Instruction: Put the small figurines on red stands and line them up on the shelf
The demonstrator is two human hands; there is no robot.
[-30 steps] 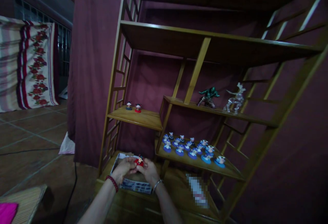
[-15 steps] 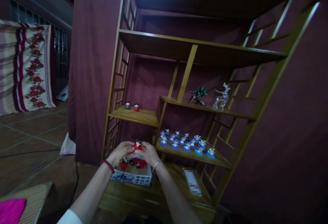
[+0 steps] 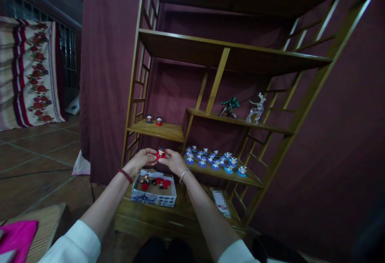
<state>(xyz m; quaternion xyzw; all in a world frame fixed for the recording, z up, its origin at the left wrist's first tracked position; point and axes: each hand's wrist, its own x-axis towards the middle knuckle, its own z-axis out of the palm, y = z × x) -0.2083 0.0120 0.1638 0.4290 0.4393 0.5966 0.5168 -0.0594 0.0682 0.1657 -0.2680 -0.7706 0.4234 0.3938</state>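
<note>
Between my two hands I hold a small figurine [image 3: 161,153] with dark hair and a red base or outfit. My left hand [image 3: 143,159] grips its left side with the fingers closed, while my right hand [image 3: 173,162] pinches it from the right. Below them, an open cardboard box [image 3: 153,199] with printed sides stands on the cabinet's lower board. Several more red and black figurines [image 3: 144,180] lie inside it. Up on the small left shelf [image 3: 156,130] two similar figurines [image 3: 159,121] stand side by side, just beyond my hands.
Several blue and white figurines [image 3: 215,163] stand in rows on the right shelf. Above them are a green and dark statuette [image 3: 229,107] and a clear deer ornament [image 3: 256,109]. A blurred flat packet [image 3: 221,202] lies on the lower board. Wooden uprights [image 3: 217,81] divide the shelves.
My hands have risen slightly with the figurine, away from the box, so more of the box's inside shows. The view has tilted down a little, and my sleeves now show more.
</note>
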